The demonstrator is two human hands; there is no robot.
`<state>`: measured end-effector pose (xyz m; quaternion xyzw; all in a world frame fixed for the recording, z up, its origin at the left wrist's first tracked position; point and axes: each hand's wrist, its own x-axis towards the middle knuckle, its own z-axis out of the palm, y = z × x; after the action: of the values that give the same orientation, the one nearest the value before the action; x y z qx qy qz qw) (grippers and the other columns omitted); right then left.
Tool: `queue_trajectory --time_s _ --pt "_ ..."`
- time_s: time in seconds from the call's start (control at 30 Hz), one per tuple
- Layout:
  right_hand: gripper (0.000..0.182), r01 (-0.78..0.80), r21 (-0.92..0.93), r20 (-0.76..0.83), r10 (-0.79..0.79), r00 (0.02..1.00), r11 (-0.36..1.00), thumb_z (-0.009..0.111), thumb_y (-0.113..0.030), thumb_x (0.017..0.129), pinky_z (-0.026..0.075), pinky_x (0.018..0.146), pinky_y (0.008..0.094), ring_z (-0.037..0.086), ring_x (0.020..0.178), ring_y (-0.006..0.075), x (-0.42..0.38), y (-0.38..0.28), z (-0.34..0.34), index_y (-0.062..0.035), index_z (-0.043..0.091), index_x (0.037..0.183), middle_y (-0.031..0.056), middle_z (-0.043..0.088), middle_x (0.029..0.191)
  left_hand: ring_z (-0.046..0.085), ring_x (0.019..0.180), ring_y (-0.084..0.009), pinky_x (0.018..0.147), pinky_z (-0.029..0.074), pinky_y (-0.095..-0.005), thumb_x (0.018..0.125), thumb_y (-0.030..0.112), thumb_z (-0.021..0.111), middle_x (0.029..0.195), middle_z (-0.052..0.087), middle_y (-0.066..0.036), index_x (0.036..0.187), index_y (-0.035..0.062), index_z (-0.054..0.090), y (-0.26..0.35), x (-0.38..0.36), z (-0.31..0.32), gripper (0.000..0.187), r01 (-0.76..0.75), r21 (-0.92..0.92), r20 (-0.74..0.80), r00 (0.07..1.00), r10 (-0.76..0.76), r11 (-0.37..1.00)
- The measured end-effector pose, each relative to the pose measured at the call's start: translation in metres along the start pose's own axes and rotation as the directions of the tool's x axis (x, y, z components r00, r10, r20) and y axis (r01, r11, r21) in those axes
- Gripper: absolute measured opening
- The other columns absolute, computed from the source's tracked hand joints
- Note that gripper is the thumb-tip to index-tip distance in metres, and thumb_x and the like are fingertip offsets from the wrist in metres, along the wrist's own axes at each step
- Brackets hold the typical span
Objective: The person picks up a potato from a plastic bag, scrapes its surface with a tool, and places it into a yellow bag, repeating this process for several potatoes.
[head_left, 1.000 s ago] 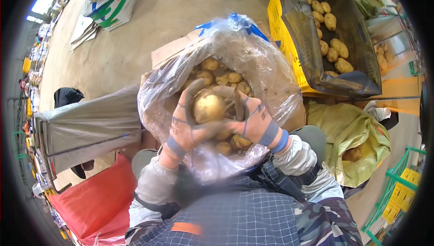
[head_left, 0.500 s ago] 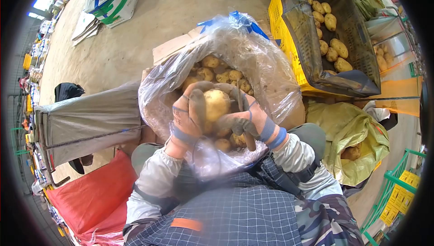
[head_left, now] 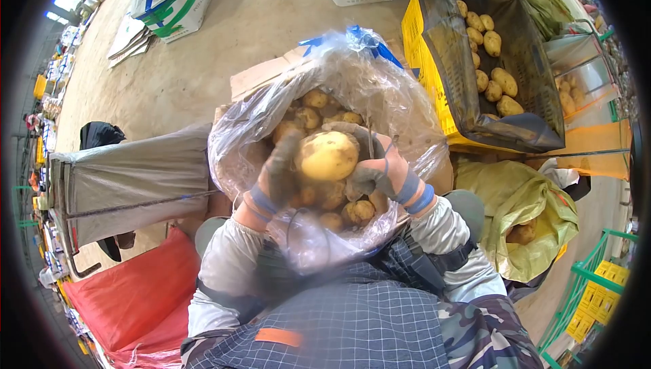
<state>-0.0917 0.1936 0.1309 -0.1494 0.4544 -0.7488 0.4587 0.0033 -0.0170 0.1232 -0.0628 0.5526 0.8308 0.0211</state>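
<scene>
A large pale-yellow potato (head_left: 328, 156) is held between my two gloved hands, above the open mouth of a clear plastic bag (head_left: 400, 111). My right hand (head_left: 381, 169) grips its right side, fingers and thumb curled round it. Against the potato's left side lies my left hand (head_left: 274, 169), slightly blurred, its fingers bent along the skin. Both gloves have dark, dirty palms and fingers. Beneath and beyond my hands, several soil-marked potatoes (head_left: 358, 212) fill the bag, partly hidden by the hands.
At the upper right, a yellow crate (head_left: 422, 64) with a dark liner contains several potatoes. A green-yellow sack (head_left: 515, 192) stands right, a grey sack (head_left: 142, 182) and a red sack (head_left: 139, 294) left. Cartons, one white and green (head_left: 180, 13), stand farther off.
The potato has turned between my hands and now shows a broader side. My left hand has opened out from its front towards the left, while my right fingers have shifted round its right side.
</scene>
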Motion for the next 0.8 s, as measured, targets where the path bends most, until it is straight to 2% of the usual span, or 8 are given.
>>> queue_trajectory --time_s 0.13,0.2,0.33,0.37,0.47,0.57,0.67,0.8 --pt "0.049 0.088 -0.569 -0.187 -0.233 0.954 0.817 0.059 -0.002 0.083 0.051 0.097 0.0343 0.065 0.111 0.0222 0.009 0.018 -0.017 -0.0027 0.059 0.132 0.0137 0.068 0.12 0.058 0.121 -0.0202 0.105 0.046 -0.0338 0.102 0.026 0.053 0.136 0.06 -0.014 0.137 -0.0029 0.052 -0.017 -0.001 -0.005 0.045 0.268 -0.461 0.032 0.958 -0.286 0.846" --pt "0.041 0.041 -0.698 -0.317 -0.36 0.878 0.715 0.057 -0.002 0.083 0.054 0.09 0.0356 0.069 0.102 0.0213 0.011 0.022 -0.018 0.0026 0.065 0.123 0.0148 0.072 0.11 0.059 0.121 -0.0202 0.103 0.048 -0.0341 0.101 0.022 0.054 0.136 0.06 -0.012 0.14 -0.0011 0.05 -0.023 0.0 -0.016 0.046 0.228 -0.082 -0.041 0.972 -0.231 0.97" --pt "0.046 -0.088 -0.944 -0.232 -0.451 0.862 0.318 0.068 -0.019 0.085 0.053 0.088 0.0431 0.066 0.101 0.0389 0.006 0.027 -0.007 -0.0065 0.059 0.128 0.0191 0.069 0.107 0.063 0.111 -0.0241 0.087 0.055 -0.0336 0.097 0.031 0.059 0.131 0.061 -0.016 0.143 0.002 0.047 -0.021 -0.006 -0.005 0.056 0.341 -0.425 0.038 0.932 -0.36 0.838" --pt "0.05 -0.091 -0.952 -0.204 -0.384 0.901 0.292 0.07 -0.022 0.085 0.052 0.088 0.0432 0.065 0.101 0.0392 0.006 0.026 -0.006 -0.0078 0.057 0.131 0.0199 0.068 0.111 0.065 0.105 -0.0257 0.078 0.058 -0.0327 0.096 0.036 0.061 0.128 0.061 -0.018 0.143 0.0025 0.047 -0.016 -0.006 0.001 0.06 0.368 -0.574 0.092 0.916 -0.39 0.731" --pt "0.053 -0.176 -0.983 -0.183 -0.219 0.958 0.053 0.07 -0.025 0.086 0.052 0.087 0.0417 0.066 0.101 0.036 0.003 0.022 0.001 -0.0075 0.055 0.133 0.0185 0.068 0.111 0.066 0.101 -0.0249 0.077 0.058 -0.0325 0.096 0.038 0.061 0.125 0.062 -0.017 0.143 0.0023 0.046 -0.018 -0.003 0.009 0.062 0.338 -0.622 0.052 0.918 -0.393 0.706" --pt "0.053 -0.187 -0.981 -0.158 -0.361 0.919 -0.045 0.073 -0.028 0.083 0.053 0.089 0.042 0.067 0.102 0.0345 0.003 0.048 -0.01 -0.005 0.054 0.128 0.018 0.069 0.106 0.064 0.101 -0.0238 0.08 0.056 -0.0324 0.096 0.042 0.061 0.122 0.063 -0.015 0.142 0.0023 0.047 -0.021 -0.004 0.019 0.062 0.319 -0.61 0.039 0.926 -0.375 0.725" --pt "0.045 -0.311 -0.947 -0.307 -0.061 0.95 -0.078 0.072 -0.027 0.084 0.054 0.087 0.0412 0.068 0.102 0.0336 0.009 0.024 0.006 -0.0064 0.056 0.121 0.0167 0.069 0.105 0.063 0.1 -0.0223 0.084 0.054 -0.0311 0.098 0.044 0.059 0.12 0.062 -0.013 0.14 0.002 0.049 -0.037 -0.003 0.02 0.06 0.245 -0.478 -0.011 0.958 -0.285 0.844" --pt "0.03 -0.223 -0.941 -0.232 0.002 0.973 -0.256 0.066 -0.026 0.087 0.055 0.084 0.0391 0.069 0.101 0.0297 0.009 0.036 0.014 -0.0075 0.061 0.11 0.0132 0.07 0.105 0.061 0.106 -0.0213 0.091 0.051 -0.0316 0.101 0.039 0.054 0.123 0.061 -0.011 0.14 0.003 0.049 -0.051 -0.003 0.017 0.053 0.129 -0.262 -0.134 0.977 -0.169 0.956"
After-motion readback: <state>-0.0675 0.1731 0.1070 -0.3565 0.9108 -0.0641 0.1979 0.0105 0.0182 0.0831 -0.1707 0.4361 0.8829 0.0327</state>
